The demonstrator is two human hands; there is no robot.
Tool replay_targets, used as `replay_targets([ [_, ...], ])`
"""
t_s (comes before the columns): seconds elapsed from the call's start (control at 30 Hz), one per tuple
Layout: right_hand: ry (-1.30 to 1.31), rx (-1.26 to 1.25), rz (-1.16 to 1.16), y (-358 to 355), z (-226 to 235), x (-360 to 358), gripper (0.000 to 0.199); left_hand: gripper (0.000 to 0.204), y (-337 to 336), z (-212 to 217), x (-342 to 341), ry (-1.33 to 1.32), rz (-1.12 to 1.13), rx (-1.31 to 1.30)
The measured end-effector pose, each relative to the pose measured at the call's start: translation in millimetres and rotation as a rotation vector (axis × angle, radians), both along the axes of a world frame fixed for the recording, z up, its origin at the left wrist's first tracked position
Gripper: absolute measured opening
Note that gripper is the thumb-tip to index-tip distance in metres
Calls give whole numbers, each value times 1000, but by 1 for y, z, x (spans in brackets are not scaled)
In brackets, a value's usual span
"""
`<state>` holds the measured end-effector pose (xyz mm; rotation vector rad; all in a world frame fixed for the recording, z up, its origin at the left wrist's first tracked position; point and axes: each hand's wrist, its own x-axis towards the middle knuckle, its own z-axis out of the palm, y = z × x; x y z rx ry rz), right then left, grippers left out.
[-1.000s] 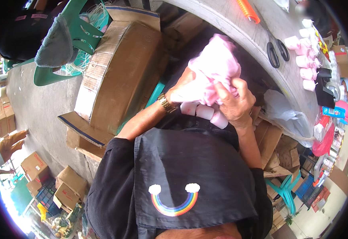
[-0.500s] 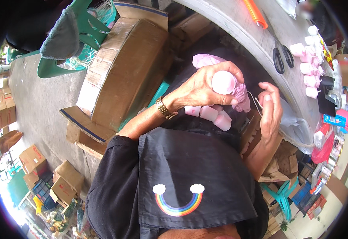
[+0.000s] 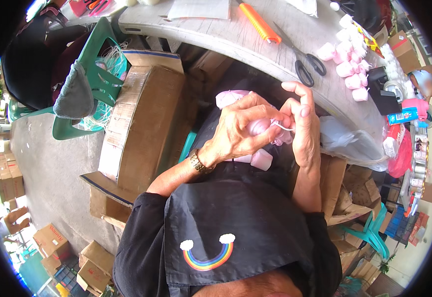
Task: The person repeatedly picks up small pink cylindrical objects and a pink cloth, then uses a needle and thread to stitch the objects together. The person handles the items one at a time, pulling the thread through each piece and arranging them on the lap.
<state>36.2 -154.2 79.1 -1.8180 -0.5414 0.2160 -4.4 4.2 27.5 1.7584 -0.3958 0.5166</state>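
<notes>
Here, the left hand (image 3: pixel 240 123) grips pink cloth (image 3: pixel 258 127) (wrinkled, rounded).

Pink bundle (image 3: pixel 258 127), perhaps cloth, partly hidden; sheet (image 3: pixel 199 10) cropped

Two hands (image 3: pixel 236 127), one wristwatch (image 3: pixel 200 163), one orange cutter (image 3: pixel 259 24)

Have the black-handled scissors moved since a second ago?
No. Against the orange-handled tool on the table, the black-handled scissors lie in the same place; only the view shifted.
</notes>
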Motion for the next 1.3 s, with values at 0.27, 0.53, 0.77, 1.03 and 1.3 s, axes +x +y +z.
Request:
replay_targets([
  [0.27, -312, -18, 111, -6, -13, -3, 10, 12, 6, -8, -7, 420, -213, -495],
  [0.53, -243, 82, -8, -2, -17, -7, 12, 50, 1, -22, 5, 488, -839, -1574],
  [0.77, -625, -203, -62, 21, -20, -5, 16, 49, 12, -27, 3, 641, -731, -1789],
  [1.03, -747, -188, -44, 50, -31, -6, 16, 57, 17, -44, 4, 464, -952, -2155],
  [1.3, -771, -269, -85, 51, -32, 3, 10, 50, 16, -37, 4, 544, -700, -1958],
])
